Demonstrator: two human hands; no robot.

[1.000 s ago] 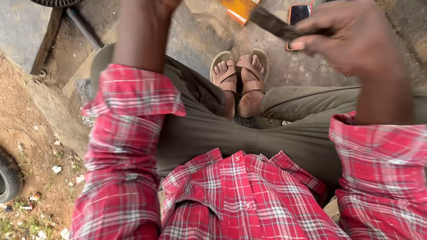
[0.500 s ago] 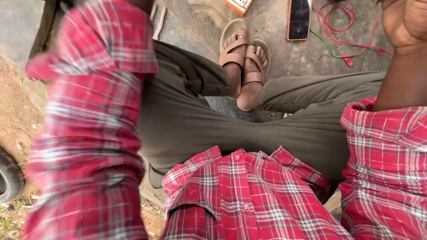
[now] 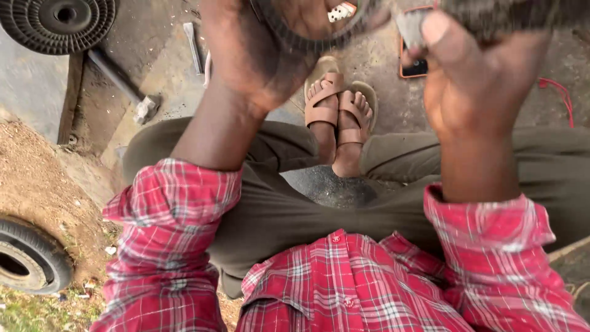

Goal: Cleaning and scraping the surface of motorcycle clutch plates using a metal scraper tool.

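Near the top centre of the frame, the left hand (image 3: 258, 55) curls shut round a dark ribbed ring (image 3: 295, 40), much blurred and cut off by the edge. At upper right, the right hand (image 3: 473, 80) pinches a small grey flat piece (image 3: 409, 27) under its thumb. Judging by this, steady both wrists and keep the ring gripped firmly above the sandalled feet (image 3: 341, 114).
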